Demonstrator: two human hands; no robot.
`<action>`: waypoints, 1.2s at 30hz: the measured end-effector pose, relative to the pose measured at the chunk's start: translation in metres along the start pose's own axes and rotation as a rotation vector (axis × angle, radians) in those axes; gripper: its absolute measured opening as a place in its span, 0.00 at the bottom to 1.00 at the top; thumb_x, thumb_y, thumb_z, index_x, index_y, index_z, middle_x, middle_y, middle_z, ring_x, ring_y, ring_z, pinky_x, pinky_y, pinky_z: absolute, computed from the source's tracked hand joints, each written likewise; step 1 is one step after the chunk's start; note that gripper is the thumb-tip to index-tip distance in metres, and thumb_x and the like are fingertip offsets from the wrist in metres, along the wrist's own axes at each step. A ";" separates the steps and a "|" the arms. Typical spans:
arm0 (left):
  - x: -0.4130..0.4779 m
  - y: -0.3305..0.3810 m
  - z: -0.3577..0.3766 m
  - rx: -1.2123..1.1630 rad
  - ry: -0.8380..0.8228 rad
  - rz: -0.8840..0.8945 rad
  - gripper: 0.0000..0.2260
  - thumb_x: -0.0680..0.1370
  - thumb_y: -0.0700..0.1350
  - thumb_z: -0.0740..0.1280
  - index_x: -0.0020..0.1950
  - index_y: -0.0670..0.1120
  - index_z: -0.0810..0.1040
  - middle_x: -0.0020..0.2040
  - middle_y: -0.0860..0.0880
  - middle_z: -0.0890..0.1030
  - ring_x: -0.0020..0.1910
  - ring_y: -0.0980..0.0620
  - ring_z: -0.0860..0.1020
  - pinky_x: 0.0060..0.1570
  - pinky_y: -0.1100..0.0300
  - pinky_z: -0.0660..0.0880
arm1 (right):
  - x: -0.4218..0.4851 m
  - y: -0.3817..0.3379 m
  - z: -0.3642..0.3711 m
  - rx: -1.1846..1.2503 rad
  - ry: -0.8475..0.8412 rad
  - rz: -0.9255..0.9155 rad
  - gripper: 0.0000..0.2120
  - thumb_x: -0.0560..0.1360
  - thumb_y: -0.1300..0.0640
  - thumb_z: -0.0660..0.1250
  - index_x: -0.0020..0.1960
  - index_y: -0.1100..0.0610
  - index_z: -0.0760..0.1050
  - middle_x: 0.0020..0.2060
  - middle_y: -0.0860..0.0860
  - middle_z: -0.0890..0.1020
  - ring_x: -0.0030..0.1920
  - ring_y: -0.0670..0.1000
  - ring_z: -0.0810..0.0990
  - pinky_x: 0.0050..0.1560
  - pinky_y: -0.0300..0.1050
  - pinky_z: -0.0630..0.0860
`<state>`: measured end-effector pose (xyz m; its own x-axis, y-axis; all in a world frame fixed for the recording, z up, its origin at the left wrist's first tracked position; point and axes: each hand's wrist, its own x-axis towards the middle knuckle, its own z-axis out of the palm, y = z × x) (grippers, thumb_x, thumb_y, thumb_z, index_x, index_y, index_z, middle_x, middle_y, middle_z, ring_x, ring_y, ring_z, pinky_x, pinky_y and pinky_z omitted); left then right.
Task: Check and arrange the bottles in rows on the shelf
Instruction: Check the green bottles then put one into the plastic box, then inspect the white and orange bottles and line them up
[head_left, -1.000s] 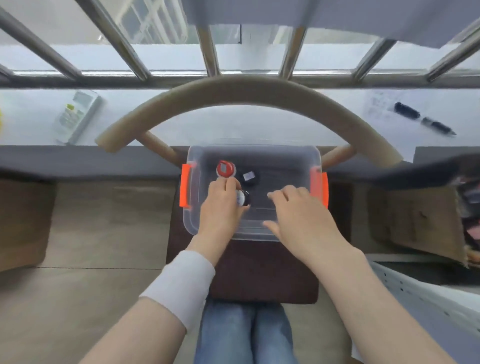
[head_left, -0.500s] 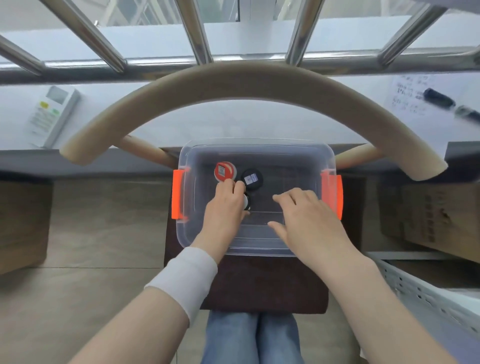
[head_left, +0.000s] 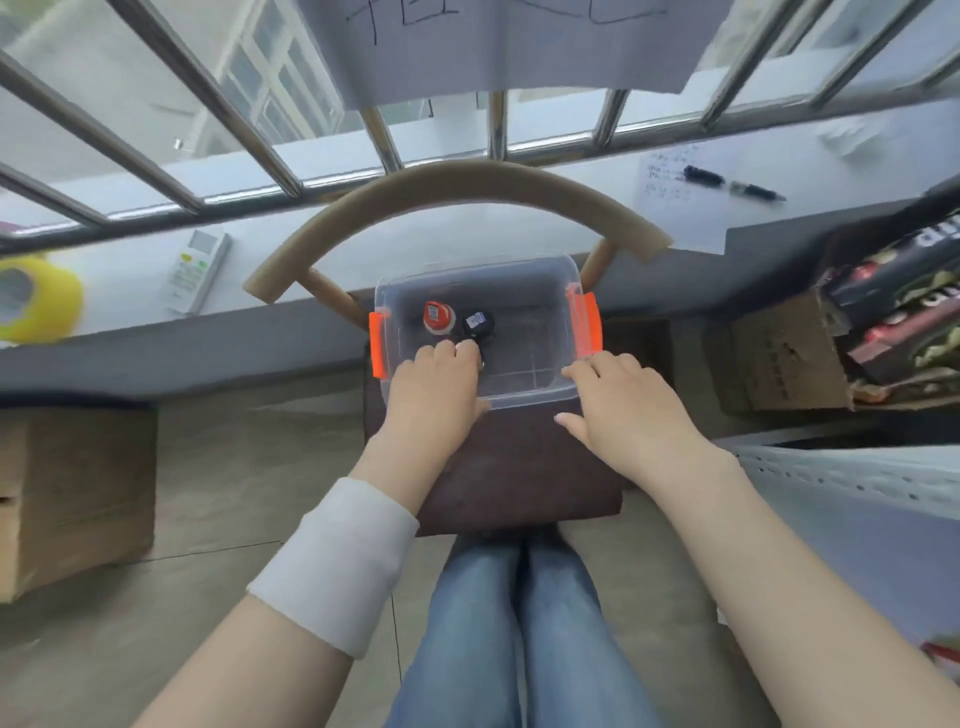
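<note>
Three bottles stood in the clear bin, their cap stickers unreadable: red-capped bottle, black-capped bottle, and a third bottle in the left hand's curled grip, while the right hand's grip lay slack on the rim.

Dark brown chair seat, centre: clear plastic box with orange latches sits on its far half. Beyond, pale window ledge: yellow tape roll far left, remote right of it, written sheet with pens at right.

Third bottle mostly under the left hand; yellow tape roll blurred, cropped at left.
</note>
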<state>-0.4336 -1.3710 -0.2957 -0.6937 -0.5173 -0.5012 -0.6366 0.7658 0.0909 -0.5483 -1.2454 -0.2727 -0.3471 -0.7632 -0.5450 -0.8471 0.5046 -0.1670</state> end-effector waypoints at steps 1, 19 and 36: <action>-0.017 0.010 -0.008 0.029 -0.019 0.034 0.21 0.75 0.53 0.67 0.62 0.44 0.67 0.60 0.44 0.73 0.58 0.44 0.73 0.51 0.53 0.70 | -0.021 0.000 -0.003 0.012 0.010 0.028 0.24 0.78 0.45 0.58 0.69 0.56 0.63 0.64 0.55 0.71 0.63 0.57 0.69 0.58 0.49 0.69; -0.313 0.214 0.013 0.418 -0.063 0.853 0.21 0.75 0.52 0.66 0.64 0.44 0.66 0.61 0.45 0.74 0.61 0.43 0.72 0.55 0.53 0.69 | -0.456 -0.031 0.113 0.484 0.139 0.857 0.21 0.78 0.51 0.59 0.70 0.54 0.62 0.65 0.55 0.70 0.65 0.57 0.68 0.61 0.50 0.67; -0.626 0.483 0.146 0.582 -0.005 1.441 0.19 0.76 0.52 0.66 0.63 0.46 0.67 0.61 0.47 0.75 0.62 0.45 0.73 0.54 0.54 0.69 | -0.842 0.000 0.278 0.667 0.350 1.365 0.22 0.78 0.51 0.60 0.70 0.55 0.63 0.65 0.55 0.71 0.66 0.57 0.69 0.63 0.50 0.69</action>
<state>-0.2575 -0.6209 -0.0637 -0.5803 0.7610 -0.2900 0.7587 0.6346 0.1472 -0.1439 -0.4910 -0.0426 -0.8303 0.4010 -0.3870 0.4687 0.8781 -0.0959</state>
